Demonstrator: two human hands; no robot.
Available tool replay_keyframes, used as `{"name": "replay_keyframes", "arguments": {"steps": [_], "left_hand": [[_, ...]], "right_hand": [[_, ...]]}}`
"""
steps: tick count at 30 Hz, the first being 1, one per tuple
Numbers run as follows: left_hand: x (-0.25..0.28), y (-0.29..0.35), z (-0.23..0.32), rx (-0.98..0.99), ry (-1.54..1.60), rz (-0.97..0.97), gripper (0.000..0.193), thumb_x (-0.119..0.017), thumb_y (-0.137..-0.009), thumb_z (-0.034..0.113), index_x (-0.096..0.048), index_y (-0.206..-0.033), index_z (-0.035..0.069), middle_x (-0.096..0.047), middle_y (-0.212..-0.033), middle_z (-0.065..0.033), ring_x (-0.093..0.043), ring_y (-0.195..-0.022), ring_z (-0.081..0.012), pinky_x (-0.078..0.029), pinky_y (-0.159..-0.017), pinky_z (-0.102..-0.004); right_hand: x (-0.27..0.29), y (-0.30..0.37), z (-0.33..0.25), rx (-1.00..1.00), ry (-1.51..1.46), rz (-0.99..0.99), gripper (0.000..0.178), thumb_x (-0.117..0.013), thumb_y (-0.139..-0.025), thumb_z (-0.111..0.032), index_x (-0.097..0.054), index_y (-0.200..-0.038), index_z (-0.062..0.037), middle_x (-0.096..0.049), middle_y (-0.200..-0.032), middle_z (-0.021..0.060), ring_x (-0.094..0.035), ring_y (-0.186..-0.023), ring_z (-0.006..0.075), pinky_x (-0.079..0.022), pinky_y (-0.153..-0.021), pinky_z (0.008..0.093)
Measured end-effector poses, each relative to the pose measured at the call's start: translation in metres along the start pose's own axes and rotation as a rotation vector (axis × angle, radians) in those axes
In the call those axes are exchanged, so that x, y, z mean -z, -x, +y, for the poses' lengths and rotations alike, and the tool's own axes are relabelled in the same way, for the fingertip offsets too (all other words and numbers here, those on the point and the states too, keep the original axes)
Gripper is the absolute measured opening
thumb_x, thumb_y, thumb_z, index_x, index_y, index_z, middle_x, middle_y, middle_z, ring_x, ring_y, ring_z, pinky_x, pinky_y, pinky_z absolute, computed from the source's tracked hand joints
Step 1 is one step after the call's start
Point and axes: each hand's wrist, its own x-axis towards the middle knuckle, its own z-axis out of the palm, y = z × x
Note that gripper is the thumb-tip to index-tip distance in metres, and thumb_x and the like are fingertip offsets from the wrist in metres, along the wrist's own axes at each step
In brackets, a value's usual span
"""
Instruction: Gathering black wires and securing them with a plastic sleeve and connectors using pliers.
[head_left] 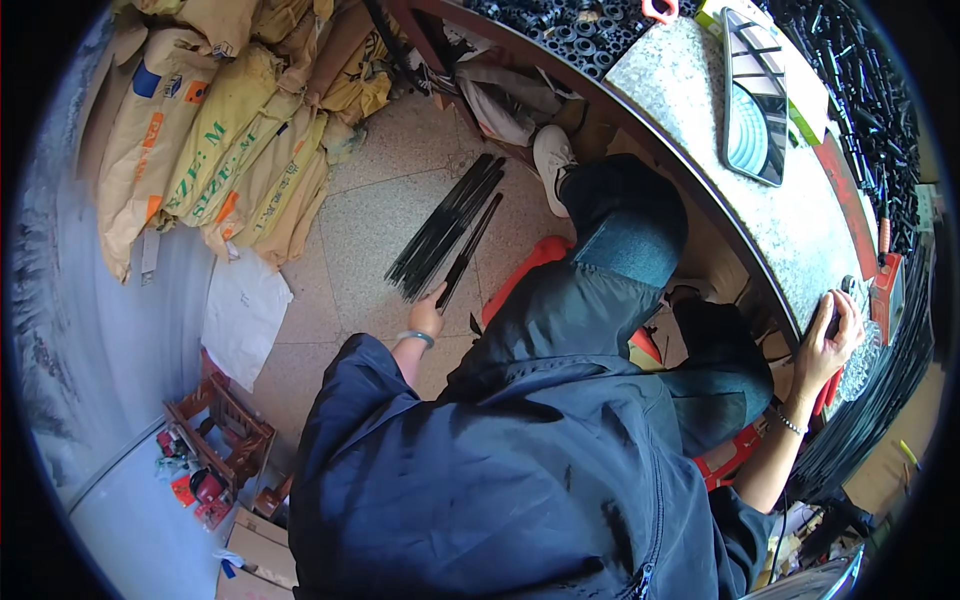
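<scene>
My left hand (428, 316) reaches down to the tiled floor, closed round the near end of a few thin black rods (470, 250). Just left of them a larger bundle of similar black rods (440, 228) lies on the tiles. My right hand (836, 332) rests at the table's edge, fingers curled over something dark that I cannot make out. Beside that hand are a clear glass dish (862, 366) and a tool with red handles (828, 394). A red box-like thing (886, 285) stands just beyond it.
The speckled tabletop (800, 215) bears a glossy dark-screened panel (756, 100), with black bolt-like parts (850, 90) heaped behind. Long black rods (860, 430) lie at right. Stacked sacks (225, 150) stand far left, a small wooden chair (225, 430) near left. A red stool (735, 455) is under me.
</scene>
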Motion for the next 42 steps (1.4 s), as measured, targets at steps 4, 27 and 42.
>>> {"name": "replay_keyframes", "arguments": {"steps": [4,27,42], "left_hand": [[-0.034,-0.007,-0.038,0.039,-0.35,0.055,0.066,-0.053,-0.081,0.01,-0.032,-0.141,0.026,-0.032,-0.14,-0.0234,-0.033,-0.128,-0.0413,-0.03,-0.102,-0.0474],[0.316,-0.056,0.501,-0.778,-0.576,0.88,0.031,-0.048,-0.082,0.005,-0.055,-0.112,0.004,-0.049,-0.104,-0.0215,-0.059,-0.084,-0.0382,-0.05,-0.075,-0.0438],[0.331,-0.066,0.527,-0.653,-0.525,0.7,0.028,-0.048,-0.08,0.002,-0.057,-0.107,0.0,-0.048,-0.11,-0.0291,-0.059,-0.089,-0.0451,-0.049,-0.079,-0.0462]], "right_hand": [[0.003,0.001,-0.001,-0.026,-0.035,0.047,0.016,-0.059,-0.088,-0.015,-0.061,-0.097,-0.0022,-0.061,-0.102,0.012,-0.053,-0.101,0.025,-0.034,-0.094,0.0363],[0.022,-0.007,-0.014,-0.122,-0.201,0.108,0.011,-0.065,-0.076,-0.008,-0.06,-0.085,-0.0047,-0.057,-0.092,0.0091,-0.049,-0.093,0.0283,-0.037,-0.085,0.0398],[0.029,-0.011,-0.012,-0.153,-0.248,0.081,0.014,-0.068,-0.074,-0.011,-0.06,-0.084,-0.0057,-0.056,-0.091,0.0078,-0.049,-0.094,0.0281,-0.037,-0.084,0.039]]}}
